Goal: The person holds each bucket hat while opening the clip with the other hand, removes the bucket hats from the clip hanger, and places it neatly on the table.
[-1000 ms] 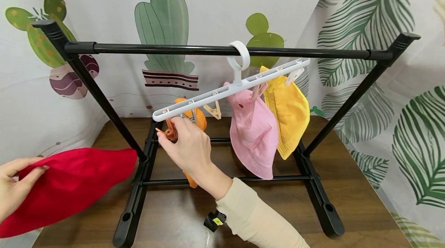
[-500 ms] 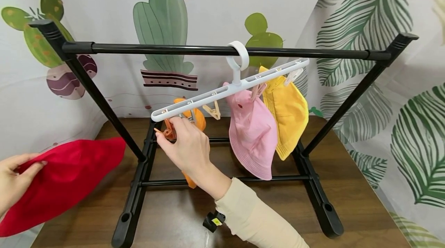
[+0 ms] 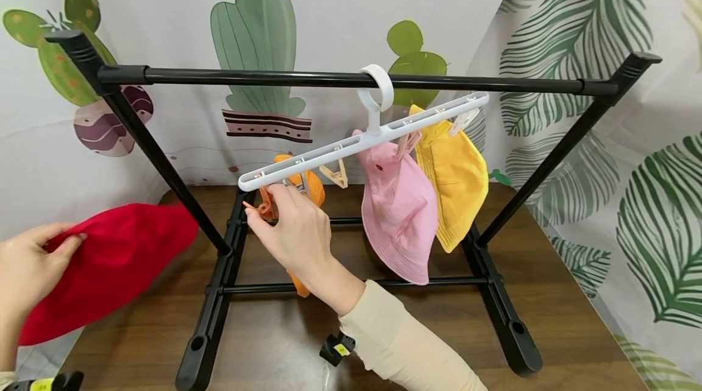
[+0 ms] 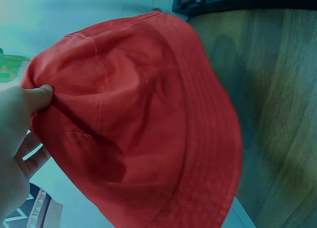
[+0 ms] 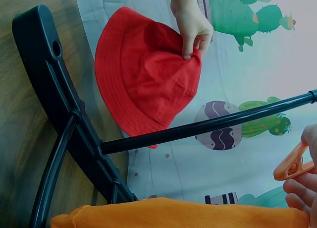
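Observation:
My left hand point(image 3: 33, 263) pinches a red bucket hat point(image 3: 126, 251) by its crown, left of the black rack; in the left wrist view its stitched brim point(image 4: 208, 134) hangs to the right. Below the low left end of the tilted white clip hanger point(image 3: 329, 152), my right hand point(image 3: 298, 226) pinches an orange clothespin point(image 5: 292, 163), its arms squeezed between thumb and fingers. An orange hat point(image 5: 173, 215) hangs right by that hand, mostly hidden behind it in the head view. On the hanger's right half, a pink bucket hat point(image 3: 399, 211) and a yellow bucket hat point(image 3: 452, 184) are clipped.
The hanger hooks over the top bar point(image 3: 247, 78) of the black rack, which stands on a brown wooden table point(image 3: 548, 299). A beige clothespin point(image 3: 336, 173) hangs near the hanger's middle. Behind is a curtain point(image 3: 340, 7) printed with cacti and leaves.
My left hand has moved up and slightly right with the red hat, bringing its wrist into view. The right hand stays at the orange clothespin. The hanger's tilt looks the same.

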Demonstrator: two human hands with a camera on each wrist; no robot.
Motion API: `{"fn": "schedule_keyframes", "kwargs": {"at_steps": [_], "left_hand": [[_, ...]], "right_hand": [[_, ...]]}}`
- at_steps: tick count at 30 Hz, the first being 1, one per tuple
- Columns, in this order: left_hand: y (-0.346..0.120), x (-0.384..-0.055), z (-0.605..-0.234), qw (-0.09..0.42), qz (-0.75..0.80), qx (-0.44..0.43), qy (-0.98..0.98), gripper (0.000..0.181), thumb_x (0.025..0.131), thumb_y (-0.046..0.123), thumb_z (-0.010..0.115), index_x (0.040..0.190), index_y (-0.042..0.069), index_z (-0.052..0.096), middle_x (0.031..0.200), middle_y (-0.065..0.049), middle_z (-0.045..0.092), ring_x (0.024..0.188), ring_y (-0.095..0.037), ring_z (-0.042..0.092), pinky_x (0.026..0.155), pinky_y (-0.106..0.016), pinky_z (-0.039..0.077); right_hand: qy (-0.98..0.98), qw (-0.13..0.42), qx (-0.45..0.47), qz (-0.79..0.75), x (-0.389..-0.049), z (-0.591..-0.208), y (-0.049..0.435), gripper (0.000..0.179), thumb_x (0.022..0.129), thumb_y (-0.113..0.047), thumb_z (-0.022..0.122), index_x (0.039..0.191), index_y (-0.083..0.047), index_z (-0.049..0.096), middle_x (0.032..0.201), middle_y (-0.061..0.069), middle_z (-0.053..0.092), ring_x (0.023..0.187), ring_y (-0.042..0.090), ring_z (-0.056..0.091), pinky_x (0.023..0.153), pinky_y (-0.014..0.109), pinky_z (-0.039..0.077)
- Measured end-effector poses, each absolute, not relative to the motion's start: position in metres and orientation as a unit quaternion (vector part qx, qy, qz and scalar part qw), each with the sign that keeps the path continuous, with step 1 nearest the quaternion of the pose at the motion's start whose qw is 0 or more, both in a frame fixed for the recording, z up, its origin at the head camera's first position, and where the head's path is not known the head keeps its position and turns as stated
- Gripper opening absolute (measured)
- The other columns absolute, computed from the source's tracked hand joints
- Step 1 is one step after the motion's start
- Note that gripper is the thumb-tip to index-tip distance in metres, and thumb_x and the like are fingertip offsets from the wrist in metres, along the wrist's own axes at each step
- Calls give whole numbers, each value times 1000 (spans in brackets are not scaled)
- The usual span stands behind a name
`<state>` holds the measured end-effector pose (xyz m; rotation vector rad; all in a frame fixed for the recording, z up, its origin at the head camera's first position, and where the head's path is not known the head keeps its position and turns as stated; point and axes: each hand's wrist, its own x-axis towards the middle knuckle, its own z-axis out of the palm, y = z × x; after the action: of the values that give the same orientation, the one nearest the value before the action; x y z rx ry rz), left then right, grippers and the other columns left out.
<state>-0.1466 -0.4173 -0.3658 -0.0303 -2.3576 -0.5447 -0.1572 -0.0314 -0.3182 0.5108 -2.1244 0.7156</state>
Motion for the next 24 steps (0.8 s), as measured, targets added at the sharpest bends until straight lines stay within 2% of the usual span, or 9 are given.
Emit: {"fn": "schedule_keyframes", "kwargs": {"at_steps": [1,2,3,5,7,9,13,24], "left_hand": [[-414,-147,-363,347,-192,-2,-918,7,77,2,66,82,-2,68,68,17,63,61,26,34,47,-12,29],[-410,-146,-360,337,-175,11,-925,10,78,4,65,85,-2,68,71,10,67,60,19,44,49,-16,31],[-406,-146,-357,331,-158,20,-930,12,80,5,63,88,-1,68,75,-4,69,61,8,53,51,-22,34],[-399,-146,-353,316,-132,34,-939,15,81,6,61,91,-4,66,87,-29,62,67,-20,62,56,-35,36],[-396,-148,-352,305,-120,46,-944,18,82,7,58,95,-5,65,92,-31,61,80,-48,55,63,-48,37],[-395,-152,-352,298,-118,52,-946,19,83,7,57,97,-5,64,95,-32,60,83,-48,54,69,-54,37],[-393,-160,-352,270,-118,73,-953,22,85,8,55,101,-5,63,100,-33,58,89,-48,53,77,-57,37],[-389,-179,-357,293,-130,86,-943,22,86,9,51,101,0,65,106,-28,59,93,-51,51,72,-60,37]], "right_hand": [[-843,410,203,283,-157,-318,-31,21,81,-41,64,82,-21,58,68,-13,53,56,-1,49,45,13,36],[-843,410,203,283,-157,-318,-31,21,81,-41,64,82,-21,58,68,-13,53,56,-1,49,45,14,36],[-843,410,203,284,-157,-318,-31,21,81,-40,64,82,-20,58,68,-13,53,56,-1,49,45,14,36],[-842,408,204,287,-157,-318,-31,21,81,-40,64,82,-20,57,68,-13,53,56,-1,49,45,14,36],[-842,406,204,291,-157,-318,-32,21,82,-40,64,82,-20,57,68,-13,53,56,0,49,45,14,36],[-841,405,205,294,-156,-317,-32,21,82,-40,64,82,-20,57,68,-12,53,56,0,49,45,14,36],[-841,404,205,295,-156,-317,-32,21,82,-40,64,83,-20,57,68,-12,53,55,0,49,45,15,36],[-843,400,201,299,-157,-318,-34,21,81,-40,64,81,-20,56,68,-12,54,56,0,50,45,15,37]]}}
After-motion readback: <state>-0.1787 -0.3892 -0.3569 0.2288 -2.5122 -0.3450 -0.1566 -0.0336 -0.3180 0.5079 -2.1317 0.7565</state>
